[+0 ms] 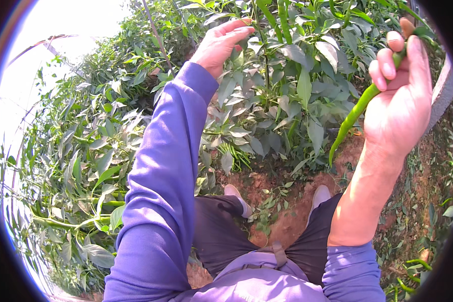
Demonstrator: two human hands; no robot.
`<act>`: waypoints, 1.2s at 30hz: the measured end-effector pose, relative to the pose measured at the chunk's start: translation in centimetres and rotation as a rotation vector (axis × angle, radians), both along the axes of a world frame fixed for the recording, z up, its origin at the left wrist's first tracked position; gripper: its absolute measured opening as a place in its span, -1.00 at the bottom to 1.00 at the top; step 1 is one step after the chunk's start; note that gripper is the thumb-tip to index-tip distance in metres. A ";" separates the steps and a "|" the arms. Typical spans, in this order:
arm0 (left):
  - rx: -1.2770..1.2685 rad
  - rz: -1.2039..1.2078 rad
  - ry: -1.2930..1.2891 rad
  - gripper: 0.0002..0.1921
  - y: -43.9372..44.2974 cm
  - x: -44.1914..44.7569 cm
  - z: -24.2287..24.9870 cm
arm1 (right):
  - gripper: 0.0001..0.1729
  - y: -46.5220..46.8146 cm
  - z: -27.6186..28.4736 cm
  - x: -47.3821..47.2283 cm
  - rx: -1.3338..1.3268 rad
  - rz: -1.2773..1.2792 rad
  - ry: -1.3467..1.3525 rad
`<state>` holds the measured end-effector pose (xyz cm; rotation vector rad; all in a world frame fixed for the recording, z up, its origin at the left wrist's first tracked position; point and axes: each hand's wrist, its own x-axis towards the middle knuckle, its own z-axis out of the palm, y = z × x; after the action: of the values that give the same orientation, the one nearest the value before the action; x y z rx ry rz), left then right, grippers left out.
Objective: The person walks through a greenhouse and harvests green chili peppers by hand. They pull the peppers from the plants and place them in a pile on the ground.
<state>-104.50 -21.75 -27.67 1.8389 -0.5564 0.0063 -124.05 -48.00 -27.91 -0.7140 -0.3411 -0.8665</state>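
A long green chili pepper [353, 115] is gripped in my right hand [398, 90], palm turned up, its curved tip hanging down to the left. My left hand [224, 43] reaches into the leafy pepper plant [273, 71] at top centre, thumb and fingers close to a thin stem; whether they pinch it is unclear. More green peppers [283, 22] hang from the plant just right of that hand. A bunch of slender green peppers [238, 154] shows low among the leaves, above my feet.
Dense pepper plants [87, 151] fill the left side, with thin upright poles among them. Reddish soil [290, 222] with fallen leaves lies around my shoes [320, 198]. A grey curved edge [441, 94] stands behind my right hand. Loose green peppers [404, 285] lie at lower right.
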 end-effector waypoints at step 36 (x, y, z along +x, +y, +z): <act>-0.682 -0.123 -0.629 -0.70 0.7 -23.3 1.7 | -0.67 11.8 -5.2 -4.0 -0.558 0.402 0.212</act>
<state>-127.77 -21.08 -25.93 1.1077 -0.9614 0.6341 -128.08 -36.16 -33.08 -1.1942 -0.5223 -0.3013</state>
